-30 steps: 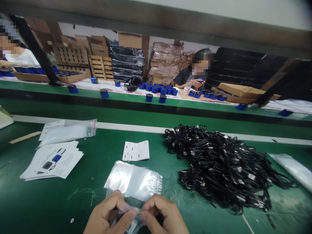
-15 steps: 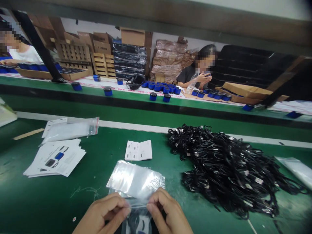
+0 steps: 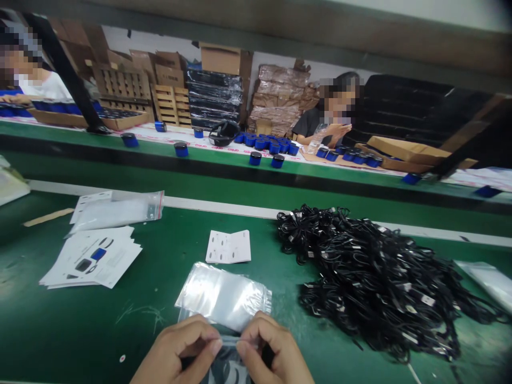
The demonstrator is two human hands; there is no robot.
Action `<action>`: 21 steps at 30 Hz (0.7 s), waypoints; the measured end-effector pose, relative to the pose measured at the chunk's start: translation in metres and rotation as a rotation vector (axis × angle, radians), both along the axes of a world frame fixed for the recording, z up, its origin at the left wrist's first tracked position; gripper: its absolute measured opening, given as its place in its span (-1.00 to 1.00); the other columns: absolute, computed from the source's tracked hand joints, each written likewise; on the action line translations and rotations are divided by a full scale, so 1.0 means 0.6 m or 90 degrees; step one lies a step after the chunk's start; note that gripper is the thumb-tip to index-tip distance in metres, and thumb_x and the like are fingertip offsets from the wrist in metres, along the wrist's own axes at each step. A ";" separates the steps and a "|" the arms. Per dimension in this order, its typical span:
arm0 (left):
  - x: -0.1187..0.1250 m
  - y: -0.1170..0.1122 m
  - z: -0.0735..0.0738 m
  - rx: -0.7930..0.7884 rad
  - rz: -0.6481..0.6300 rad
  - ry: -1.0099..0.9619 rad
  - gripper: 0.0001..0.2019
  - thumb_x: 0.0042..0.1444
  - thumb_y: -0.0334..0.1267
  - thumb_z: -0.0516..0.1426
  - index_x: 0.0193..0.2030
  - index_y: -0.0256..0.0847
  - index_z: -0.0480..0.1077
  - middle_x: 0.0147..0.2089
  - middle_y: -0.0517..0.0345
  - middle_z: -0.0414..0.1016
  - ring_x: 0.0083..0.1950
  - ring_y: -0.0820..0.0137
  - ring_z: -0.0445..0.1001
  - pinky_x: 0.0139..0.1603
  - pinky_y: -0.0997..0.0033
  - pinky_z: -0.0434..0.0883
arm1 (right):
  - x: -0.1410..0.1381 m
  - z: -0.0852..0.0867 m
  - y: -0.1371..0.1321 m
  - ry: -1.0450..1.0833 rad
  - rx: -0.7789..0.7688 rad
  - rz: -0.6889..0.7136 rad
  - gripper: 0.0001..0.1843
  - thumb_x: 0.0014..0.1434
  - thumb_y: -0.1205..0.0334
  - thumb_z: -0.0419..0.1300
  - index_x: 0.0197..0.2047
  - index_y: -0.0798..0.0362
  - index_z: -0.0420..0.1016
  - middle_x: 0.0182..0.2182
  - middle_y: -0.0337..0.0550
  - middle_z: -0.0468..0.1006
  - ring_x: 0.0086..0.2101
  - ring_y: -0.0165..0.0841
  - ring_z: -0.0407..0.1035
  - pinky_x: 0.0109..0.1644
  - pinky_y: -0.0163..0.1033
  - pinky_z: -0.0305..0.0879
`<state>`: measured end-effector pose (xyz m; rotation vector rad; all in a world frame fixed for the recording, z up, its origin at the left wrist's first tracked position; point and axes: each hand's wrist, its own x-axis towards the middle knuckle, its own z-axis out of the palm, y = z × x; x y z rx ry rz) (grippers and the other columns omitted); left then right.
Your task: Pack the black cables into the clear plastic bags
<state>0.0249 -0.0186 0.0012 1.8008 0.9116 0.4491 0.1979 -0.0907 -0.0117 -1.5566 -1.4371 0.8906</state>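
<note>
Thumb and fingers of my left hand point(image 3: 186, 349) pinch the top edge of a clear zip bag point(image 3: 229, 354) at the bottom middle of the view. My right hand point(image 3: 270, 346) pinches the same edge a short way to the right. Through the plastic show a printed leaflet and something dark, partly cut off by the frame. Just beyond my fingers lies a stack of flat clear bags point(image 3: 224, 296). Behind that stack, a folded white leaflet point(image 3: 228, 247) rests on the green table.
A big heap of black cables point(image 3: 372, 277) covers the right side. On the left are printed leaflets point(image 3: 90, 258) and a filled zip bag point(image 3: 116, 212). Blue round items point(image 3: 266, 144) line the bench opposite, where two people sit. A shelf beam point(image 3: 256, 32) crosses overhead.
My two hands have come closer together along the bag's top edge, the left one moving right. The person opposite on the right has shifted their hands slightly.
</note>
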 end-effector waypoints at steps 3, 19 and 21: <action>0.000 0.003 0.003 0.029 -0.019 0.030 -0.73 0.20 -0.12 0.01 -0.45 -0.16 0.35 -0.45 0.28 0.34 -0.41 0.51 0.42 -0.39 0.68 0.31 | -0.003 -0.005 0.000 -0.012 0.002 0.012 -0.88 0.08 0.36 0.10 -0.47 0.11 0.42 -0.53 -0.22 0.38 -0.50 -0.44 0.29 -0.46 -0.41 0.15; -0.002 0.003 0.006 0.036 -0.060 0.116 -0.79 0.17 -0.19 0.05 -0.37 -0.09 0.49 -0.40 0.28 0.49 -0.33 0.47 0.50 -0.33 0.64 0.33 | 0.014 0.007 -0.012 -0.094 -0.054 0.025 -0.87 0.11 0.35 0.10 -0.44 0.08 0.43 -0.50 -0.22 0.42 -0.47 -0.42 0.32 -0.40 -0.41 0.17; 0.001 0.001 0.004 0.067 -0.082 0.136 -0.79 0.17 -0.23 0.05 -0.37 -0.08 0.51 -0.38 0.27 0.48 -0.33 0.47 0.50 -0.31 0.64 0.34 | 0.010 0.003 -0.013 -0.115 -0.029 0.027 -0.88 0.09 0.39 0.11 -0.45 0.08 0.42 -0.50 -0.22 0.45 -0.46 -0.42 0.34 -0.38 -0.42 0.19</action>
